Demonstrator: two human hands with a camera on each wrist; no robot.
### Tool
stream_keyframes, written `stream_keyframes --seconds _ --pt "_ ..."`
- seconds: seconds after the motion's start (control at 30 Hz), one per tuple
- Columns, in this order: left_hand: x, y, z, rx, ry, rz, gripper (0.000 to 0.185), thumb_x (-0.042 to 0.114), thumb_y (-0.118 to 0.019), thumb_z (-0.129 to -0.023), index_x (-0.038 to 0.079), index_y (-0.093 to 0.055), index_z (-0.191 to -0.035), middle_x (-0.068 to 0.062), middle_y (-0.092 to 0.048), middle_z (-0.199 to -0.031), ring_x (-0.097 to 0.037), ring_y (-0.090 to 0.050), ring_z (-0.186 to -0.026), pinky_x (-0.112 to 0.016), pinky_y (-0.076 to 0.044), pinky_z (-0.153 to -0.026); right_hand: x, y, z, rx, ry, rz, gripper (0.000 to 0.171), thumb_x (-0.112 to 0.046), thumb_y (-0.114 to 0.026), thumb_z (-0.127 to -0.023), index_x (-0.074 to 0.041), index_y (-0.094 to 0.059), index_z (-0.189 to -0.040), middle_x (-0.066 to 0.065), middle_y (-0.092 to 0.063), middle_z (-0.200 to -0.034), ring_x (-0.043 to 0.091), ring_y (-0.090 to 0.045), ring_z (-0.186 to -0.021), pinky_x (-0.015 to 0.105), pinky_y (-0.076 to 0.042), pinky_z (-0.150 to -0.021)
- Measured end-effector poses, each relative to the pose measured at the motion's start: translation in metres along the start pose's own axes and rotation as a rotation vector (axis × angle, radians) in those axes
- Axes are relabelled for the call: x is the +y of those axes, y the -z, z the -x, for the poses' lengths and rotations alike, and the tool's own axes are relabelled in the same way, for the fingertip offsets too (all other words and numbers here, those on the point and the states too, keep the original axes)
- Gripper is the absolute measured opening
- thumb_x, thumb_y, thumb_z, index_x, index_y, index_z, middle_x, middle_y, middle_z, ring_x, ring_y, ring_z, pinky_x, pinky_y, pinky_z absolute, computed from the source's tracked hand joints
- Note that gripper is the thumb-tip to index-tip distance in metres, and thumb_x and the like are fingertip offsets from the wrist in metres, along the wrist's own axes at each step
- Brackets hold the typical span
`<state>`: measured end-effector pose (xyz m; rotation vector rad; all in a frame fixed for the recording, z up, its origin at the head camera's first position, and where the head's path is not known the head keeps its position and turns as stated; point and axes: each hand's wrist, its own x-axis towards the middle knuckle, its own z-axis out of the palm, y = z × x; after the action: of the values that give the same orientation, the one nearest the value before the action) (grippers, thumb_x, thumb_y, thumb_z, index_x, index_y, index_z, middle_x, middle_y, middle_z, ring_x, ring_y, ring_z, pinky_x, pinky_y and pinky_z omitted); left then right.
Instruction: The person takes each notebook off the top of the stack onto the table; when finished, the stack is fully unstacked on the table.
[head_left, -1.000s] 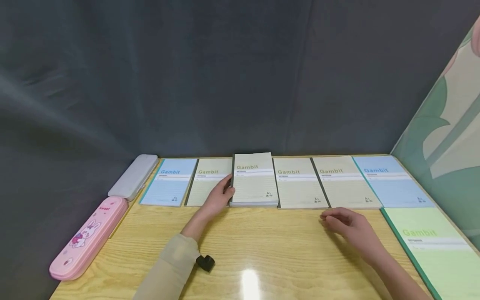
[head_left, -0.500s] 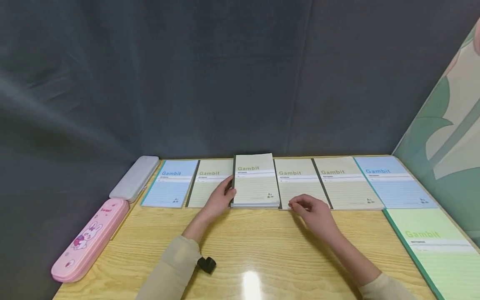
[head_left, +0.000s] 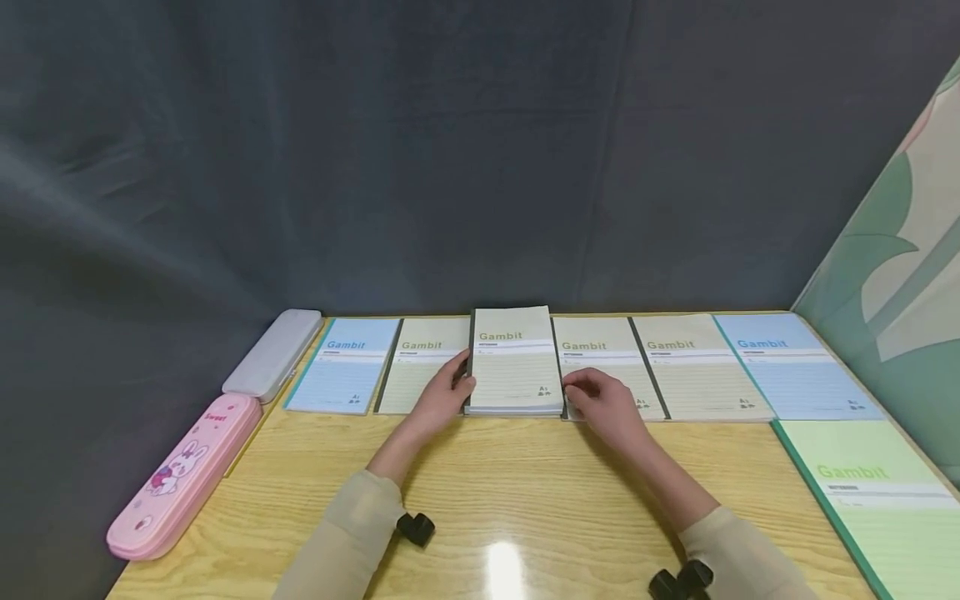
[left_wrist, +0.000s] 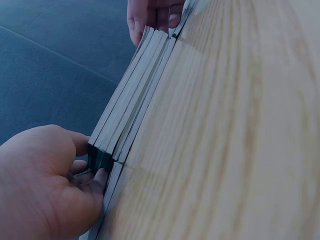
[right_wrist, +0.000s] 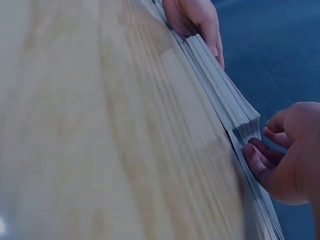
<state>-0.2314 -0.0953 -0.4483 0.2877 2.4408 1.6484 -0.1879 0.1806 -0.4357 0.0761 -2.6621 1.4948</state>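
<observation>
A stack of several cream Gambit notebooks (head_left: 516,371) lies in the middle of a row of notebooks. My left hand (head_left: 444,393) rests against its dark spine, thumb near the front corner. In the left wrist view, the fingers of that left hand (left_wrist: 47,182) touch the spine ends of the stack (left_wrist: 131,97). On the opposite side, my right hand (head_left: 606,408) has bent fingers right at the stack's right edge, over a neighbouring cream notebook (head_left: 613,360). The right wrist view has the right hand's fingertips (right_wrist: 256,155) beside the page edges of the stack (right_wrist: 217,82).
Along the back lie another cream notebook (head_left: 701,367), a cream one (head_left: 420,367) on the left and blue ones (head_left: 345,371) at both ends. A green notebook (head_left: 885,500) is at right. A pink pencil case (head_left: 180,479) and a white case (head_left: 273,354) lie on the left.
My right hand has moved left and a little away from me, from in front of the row to the stack's right edge. The left hand has stayed at the spine.
</observation>
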Motion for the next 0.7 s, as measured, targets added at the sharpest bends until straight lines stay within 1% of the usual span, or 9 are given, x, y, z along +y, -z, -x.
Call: stream_keyframes --seconds 0.17,0.23,0.3,0.37,0.43,0.53,0.63,0.7 --pt "0.001 0.0 0.0 0.001 -0.005 0.016 0.058 0.019 -0.049 -0.109 0.009 -0.026 -0.161 -0.021 -0.033 -0.159 -0.037 -0.036 -0.144 -0.048 -0.035 -0.116 -0.001 -0.005 -0.009 -0.029 -0.008 -0.038 0.018 -0.012 -0.063 -0.1 -0.003 -0.071 -0.113 0.012 -0.071 -0.103 0.018 -0.063 -0.079 0.028 -0.054 -0.067" --pt "0.001 0.0 0.0 -0.001 -0.005 0.017 0.058 0.02 -0.049 -0.109 0.009 -0.026 -0.161 -0.021 -0.033 -0.159 -0.036 -0.036 -0.144 -0.048 -0.035 -0.116 -0.002 -0.006 -0.012 -0.04 -0.021 -0.063 0.021 -0.013 -0.062 -0.1 -0.001 -0.07 -0.116 0.014 -0.07 -0.105 0.019 -0.064 -0.08 0.028 -0.056 -0.065" --pt "0.0 0.0 -0.001 -0.009 -0.005 0.018 0.058 0.019 -0.049 -0.109 0.008 -0.025 -0.161 -0.02 -0.032 -0.16 -0.035 -0.035 -0.145 -0.046 -0.035 -0.116 -0.001 -0.007 -0.016 -0.038 -0.031 -0.063 0.022 -0.014 -0.063 -0.1 -0.001 -0.069 -0.118 0.014 -0.07 -0.108 0.019 -0.065 -0.084 0.028 -0.057 -0.065" --pt "-0.001 0.0 -0.002 -0.015 -0.002 0.016 0.058 0.019 -0.049 -0.109 0.008 -0.024 -0.161 -0.019 -0.032 -0.161 -0.034 -0.035 -0.145 -0.045 -0.035 -0.116 0.0 -0.009 -0.019 -0.036 -0.035 -0.053 0.023 -0.015 -0.065 -0.099 -0.001 -0.069 -0.117 0.014 -0.069 -0.108 0.02 -0.065 -0.088 0.027 -0.057 -0.065" --pt "-0.002 0.0 -0.003 -0.02 0.001 0.021 0.059 0.018 -0.048 -0.109 0.008 -0.024 -0.161 -0.019 -0.031 -0.161 -0.033 -0.034 -0.146 -0.043 -0.034 -0.116 0.0 -0.011 -0.023 -0.029 -0.037 -0.035 0.024 -0.017 -0.068 -0.098 -0.002 -0.069 -0.116 0.014 -0.069 -0.106 0.022 -0.065 -0.088 0.028 -0.056 -0.064" --pt "-0.003 0.0 -0.003 -0.022 0.001 0.032 0.059 0.017 -0.048 -0.109 0.007 -0.023 -0.161 -0.02 -0.029 -0.161 -0.034 -0.033 -0.146 -0.046 -0.034 -0.117 -0.003 -0.014 -0.025 -0.028 -0.026 0.002 0.027 -0.021 -0.073 -0.094 -0.002 -0.068 -0.114 0.013 -0.067 -0.103 0.023 -0.065 -0.089 0.029 -0.054 -0.065" --pt "-0.005 0.0 -0.004 -0.023 -0.003 0.037 0.059 0.018 -0.048 -0.109 0.007 -0.023 -0.161 -0.021 -0.029 -0.161 -0.035 -0.032 -0.146 -0.047 -0.033 -0.117 -0.006 -0.016 -0.027 -0.039 -0.022 0.04 0.031 -0.022 -0.077 -0.091 -0.003 -0.067 -0.113 0.013 -0.066 -0.102 0.024 -0.063 -0.088 0.031 -0.052 -0.066" --pt "-0.005 0.0 -0.004 -0.02 -0.004 0.031 0.059 0.018 -0.048 -0.109 0.007 -0.023 -0.161 -0.02 -0.03 -0.161 -0.034 -0.033 -0.146 -0.046 -0.034 -0.116 -0.007 -0.016 -0.028 -0.051 -0.021 0.059 0.031 -0.022 -0.077 -0.091 -0.003 -0.065 -0.114 0.013 -0.065 -0.103 0.025 -0.062 -0.088 0.032 -0.052 -0.067"
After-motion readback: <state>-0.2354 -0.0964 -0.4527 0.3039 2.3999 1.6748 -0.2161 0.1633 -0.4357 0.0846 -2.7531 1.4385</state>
